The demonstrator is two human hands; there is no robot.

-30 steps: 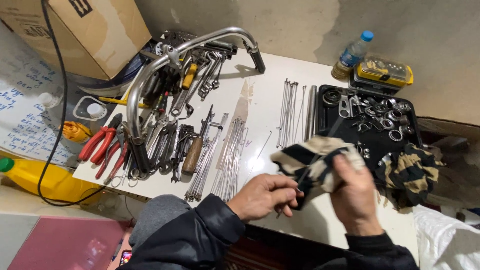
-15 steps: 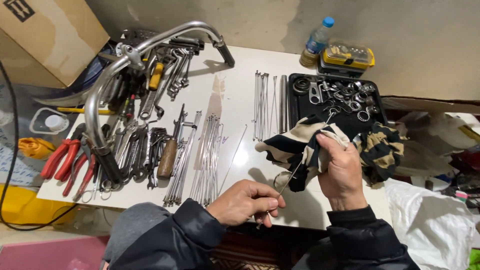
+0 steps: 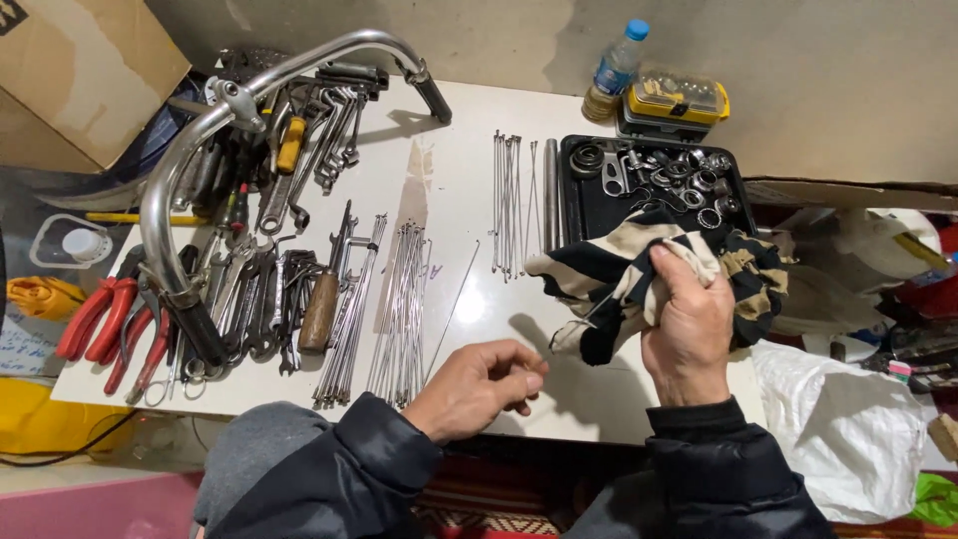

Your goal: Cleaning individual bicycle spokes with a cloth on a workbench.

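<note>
Your left hand (image 3: 486,384) has pulled back from the rag (image 3: 639,274) since a moment ago, sliding toward the near edge of the bench (image 3: 454,140) with a thin spoke (image 3: 569,324) pinched at its fingertips. Biggest thing up here: the chrome handlebar (image 3: 200,140), curving over the left end of the bench, lying across a heap of wrenches (image 3: 244,289). Red pliers (image 3: 110,324) sit at the far left edge. Next, the black tray (image 3: 584,210) on the right, loaded with bearings and rings, a yellow case (image 3: 679,100) and a bottle (image 3: 614,65) behind it. Now the rag, striped black and cream: your right hand (image 3: 689,319) is clamped around it, fingers curled tight, just in front of the tray. The spoke runs from your left fingertips up into the rag. Your left fingers are closed to a pinch on its near end, thumb against forefinger. A fat bundle of spokes (image 3: 399,304) lies mid-bench, a second row (image 3: 509,200) lies beside the tray, and one loose spoke (image 3: 454,299) lies slanted between them.
</note>
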